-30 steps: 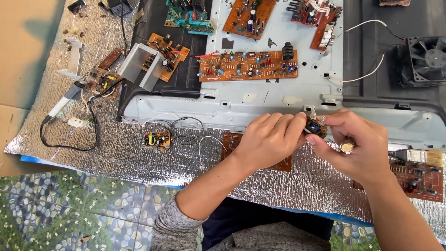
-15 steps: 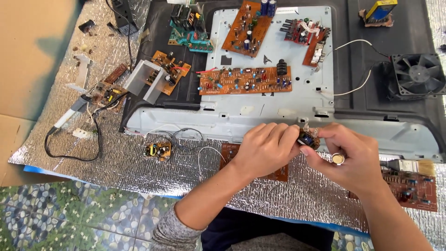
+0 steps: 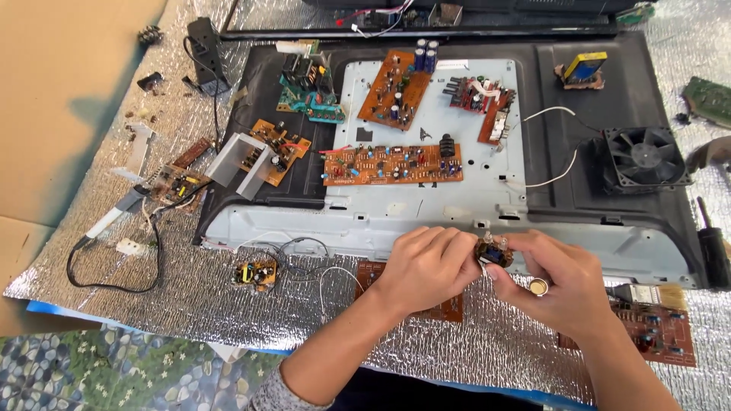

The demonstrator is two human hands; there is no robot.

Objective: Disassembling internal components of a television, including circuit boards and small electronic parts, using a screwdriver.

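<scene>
- The left hand (image 3: pixel 426 262) and the right hand (image 3: pixel 560 278) meet in the middle, just above the near edge of the big grey metal plate (image 3: pixel 426 217).
- Both hands hold one small part (image 3: pixel 493 252). It is brown with a bit of blue on it, and it sits up in the air between the two hands, not on the table.
- The fingers (image 3: pixel 457 247) of the left hand are bent and pressed together, pinching the left side of the small part. The right hand's fingers pinch its other side.
- Holding it from both sides probably keeps the tiny part from slipping or turning.
- A small round silver piece (image 3: pixel 539 286) also rests in the right hand, low by the thumb.
- A brown board (image 3: pixel 445 308) lies flat on the shiny foil sheet (image 3: pixel 190 297) right under the left hand.
- Another brown board (image 3: pixel 655 331) lies near the right wrist, with a paint brush (image 3: pixel 647 295) just beside it.
- A long orange board (image 3: pixel 394 164) sits on the metal plate, well apart from the hands.
- A black fan (image 3: pixel 645 157) sits to the right, far from the fingers.
- A little yellow board (image 3: pixel 256 272) with loose wires lies to the left of the hands.
- There is bare foil in front of the hands, near the table edge, so the arms have room to move there.
</scene>
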